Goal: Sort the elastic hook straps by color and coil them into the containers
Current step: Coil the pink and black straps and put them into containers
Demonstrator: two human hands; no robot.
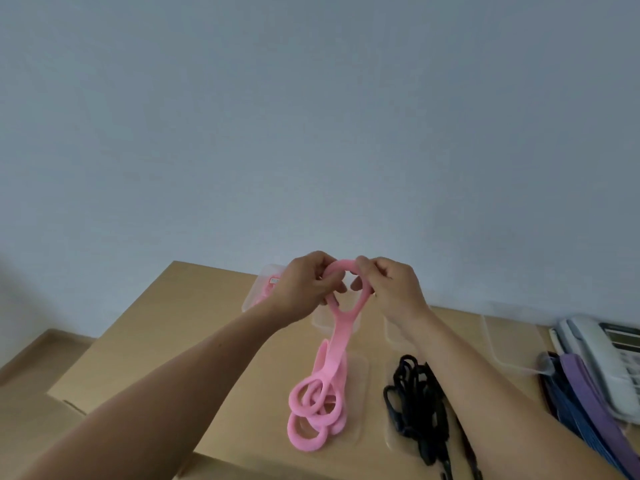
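Both the left hand [304, 289] and the right hand [391, 289] pinch the top loop of a pink strap [341, 337] with curled fingers, its lower end hanging onto pink coils [313, 417] on the surface [166, 341].

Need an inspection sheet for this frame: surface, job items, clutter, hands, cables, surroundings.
Surface: light wooden table, carrying straps and clear containers.
Job's things: pink strap is lifted, its end loop held between both hands and its lower end hanging to the pink pile. Black straps are heaped right of that pile. Blue and purple straps lie at the right edge. The far-left container holds something pink. The contents of another clear container are unclear.
Clutter: desk phone at far right.
Grippers: left hand and right hand each pinch the loop with curled fingers.
Cables: nothing seen.
Surroundings: plain blue-grey wall behind the table.
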